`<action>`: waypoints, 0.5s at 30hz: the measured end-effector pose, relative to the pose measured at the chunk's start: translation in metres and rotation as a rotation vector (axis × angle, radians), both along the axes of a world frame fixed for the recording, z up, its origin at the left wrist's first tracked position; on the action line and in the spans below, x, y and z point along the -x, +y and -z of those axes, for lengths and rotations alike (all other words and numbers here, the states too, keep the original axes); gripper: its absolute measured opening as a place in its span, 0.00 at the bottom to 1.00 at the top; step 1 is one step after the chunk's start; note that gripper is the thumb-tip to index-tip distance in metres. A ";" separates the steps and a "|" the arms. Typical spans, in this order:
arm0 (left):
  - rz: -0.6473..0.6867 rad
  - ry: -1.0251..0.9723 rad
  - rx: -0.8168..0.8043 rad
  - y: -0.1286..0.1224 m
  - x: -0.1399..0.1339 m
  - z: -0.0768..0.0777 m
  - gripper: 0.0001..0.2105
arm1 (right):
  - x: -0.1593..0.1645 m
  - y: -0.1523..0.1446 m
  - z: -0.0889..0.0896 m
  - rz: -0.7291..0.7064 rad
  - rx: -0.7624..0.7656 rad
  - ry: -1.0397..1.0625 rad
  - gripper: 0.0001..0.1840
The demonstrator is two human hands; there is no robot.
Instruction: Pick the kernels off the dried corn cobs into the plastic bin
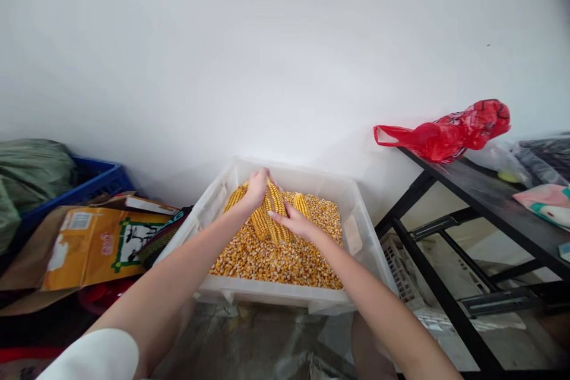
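My left hand (257,187) is closed around the upper end of a yellow corn cob (273,196), above a bin of loose kernels. My right hand (295,221) grips the same cob lower down from the right, its thumb lying across the kernel rows. Loose corn kernels (276,264) cover the floor of the translucent plastic bin (356,190). Another cob (301,204) rests on the kernels just beyond my right hand. More cobs, such as one at the left (236,196), lie near my left hand, partly hidden by it.
A black metal-framed table (485,190) stands at the right, with a red plastic bag (458,130) on its corner. On the left are an orange cardboard box (98,249) and a blue crate (104,178) holding a green bag (33,178). A white wall (285,59) rises behind the bin.
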State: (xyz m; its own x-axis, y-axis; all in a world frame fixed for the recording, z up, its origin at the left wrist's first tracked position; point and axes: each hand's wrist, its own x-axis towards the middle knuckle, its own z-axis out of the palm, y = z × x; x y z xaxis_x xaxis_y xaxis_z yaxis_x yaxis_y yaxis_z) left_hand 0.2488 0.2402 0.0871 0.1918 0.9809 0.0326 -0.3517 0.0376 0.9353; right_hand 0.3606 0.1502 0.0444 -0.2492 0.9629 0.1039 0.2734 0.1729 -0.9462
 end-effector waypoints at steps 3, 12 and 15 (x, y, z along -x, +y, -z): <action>0.059 0.012 -0.023 -0.005 -0.002 -0.001 0.12 | -0.003 -0.001 -0.003 -0.055 -0.002 0.076 0.29; 0.004 0.110 -0.073 -0.016 -0.004 -0.005 0.13 | 0.007 0.002 0.004 0.132 -0.138 -0.101 0.31; 0.012 0.095 -0.065 -0.016 -0.004 -0.007 0.14 | 0.008 0.000 0.003 0.150 -0.122 -0.080 0.33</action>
